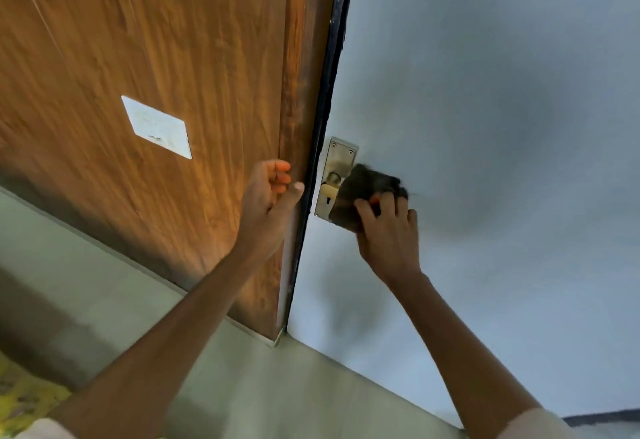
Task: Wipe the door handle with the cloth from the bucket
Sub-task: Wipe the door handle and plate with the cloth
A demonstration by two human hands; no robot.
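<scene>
A metal door handle plate (337, 165) with a keyhole sits at the left edge of a pale grey-blue door (485, 127). A dark brown cloth (367, 189) covers the lever part of the handle. My right hand (388, 230) grips the cloth from below and presses it against the handle. My left hand (272, 196) rests on the black edge of the door (329, 92), fingers curled, thumb on the edge. The bucket is out of view.
A wood-grain panel (156, 57) with a white rectangular plate (157, 127) stands left of the door edge. Grey floor (104, 282) lies below. Something yellow patterned (24, 400) shows at the bottom left corner.
</scene>
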